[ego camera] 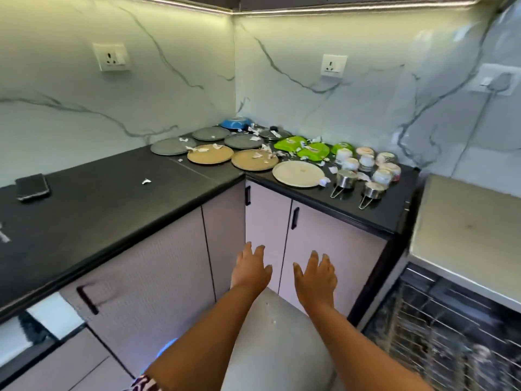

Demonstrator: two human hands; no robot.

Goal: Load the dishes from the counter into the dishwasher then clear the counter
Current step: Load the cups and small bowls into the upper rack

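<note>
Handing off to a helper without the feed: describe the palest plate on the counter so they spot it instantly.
Find the inner corner of the black counter, where dishes cluster. Just right of it, nearest the front edge, lies the cream plate, between a tan plate and two steel cups. It alone is off-white; nearby plates are tan or grey.

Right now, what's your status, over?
Left hand and right hand open, empty, low before the cabinets. Plates, steel cups all on counter; dishwasher rack exposed. Paper scraps litter the plates.
</note>
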